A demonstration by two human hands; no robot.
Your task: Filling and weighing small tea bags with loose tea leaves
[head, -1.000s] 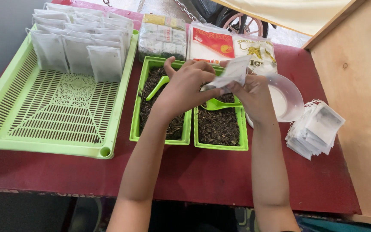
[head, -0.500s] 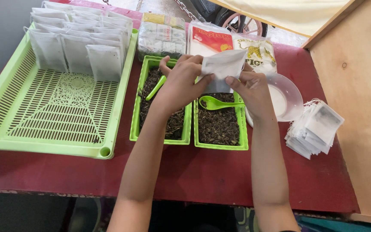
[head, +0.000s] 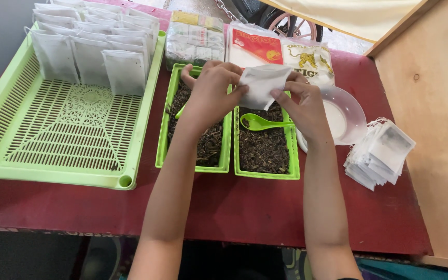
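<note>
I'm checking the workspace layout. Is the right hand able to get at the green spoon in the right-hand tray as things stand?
Probably yes. The green spoon lies uncovered on the loose tea just below the right hand, nothing between them; but that hand is pinching the white bag with the left hand.

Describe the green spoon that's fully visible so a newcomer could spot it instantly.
On the red table sit two small green trays of dried leaves. The spoon lies in the right tray, bowl leftward, below the white bag; the other spoon is mostly hidden under the left hand.
</note>
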